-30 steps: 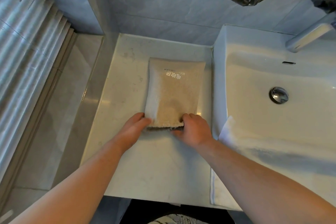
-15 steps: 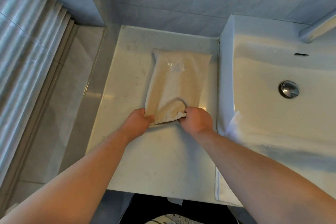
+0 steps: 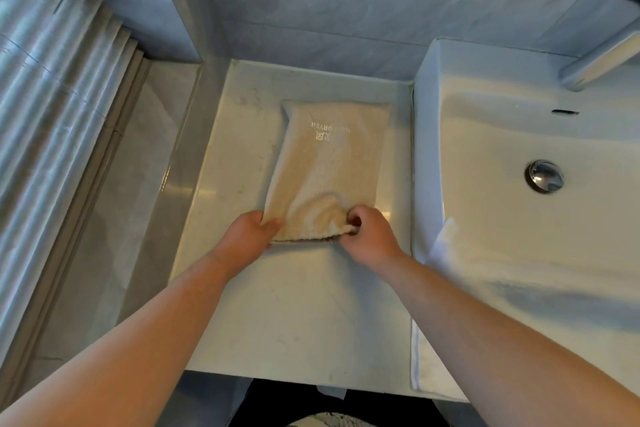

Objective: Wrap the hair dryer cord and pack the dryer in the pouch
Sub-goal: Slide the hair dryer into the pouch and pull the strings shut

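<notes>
Grips the pouch (image 3: 329,166) at its near end with both hands: left hand (image 3: 251,232) pinching the left corner, thumb on top, right hand (image 3: 369,236) curled tight round the bunched right corner. Holds it flat on the counter (image 3: 294,305), left of the sink (image 3: 519,218). Has gathered that edge further rightward than half a second ago, raising a ridge in the cloth. Points the gathered end toward the body, long axis running to the wall, leaning slightly right.
</notes>
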### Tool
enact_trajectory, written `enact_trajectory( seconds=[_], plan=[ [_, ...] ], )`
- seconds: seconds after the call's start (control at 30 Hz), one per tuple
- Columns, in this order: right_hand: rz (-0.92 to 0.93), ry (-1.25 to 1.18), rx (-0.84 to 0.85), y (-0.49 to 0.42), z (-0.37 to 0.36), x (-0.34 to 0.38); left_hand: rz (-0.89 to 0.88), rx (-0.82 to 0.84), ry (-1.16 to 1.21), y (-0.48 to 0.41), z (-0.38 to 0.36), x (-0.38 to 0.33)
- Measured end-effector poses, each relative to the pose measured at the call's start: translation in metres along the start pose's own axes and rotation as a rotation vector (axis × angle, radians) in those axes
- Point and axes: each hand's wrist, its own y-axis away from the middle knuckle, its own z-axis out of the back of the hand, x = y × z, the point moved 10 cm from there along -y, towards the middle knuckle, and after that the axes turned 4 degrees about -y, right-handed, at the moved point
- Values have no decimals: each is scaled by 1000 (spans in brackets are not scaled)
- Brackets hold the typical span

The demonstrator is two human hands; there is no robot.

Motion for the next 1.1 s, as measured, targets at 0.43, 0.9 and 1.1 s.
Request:
enact_trajectory(
  seconds=[0.43, 0.9, 1.1],
  plan=[
    [-290, -220, -34, 51, 10, -65, 159, -7, 397, 21, 10, 49],
    [-534, -888, -447, 93, 27, -78, 192, -312, 815, 38, 58, 60],
    [-550, -495, -533, 99, 31, -99, 307, -495, 554, 51, 72, 90]
  ],
)
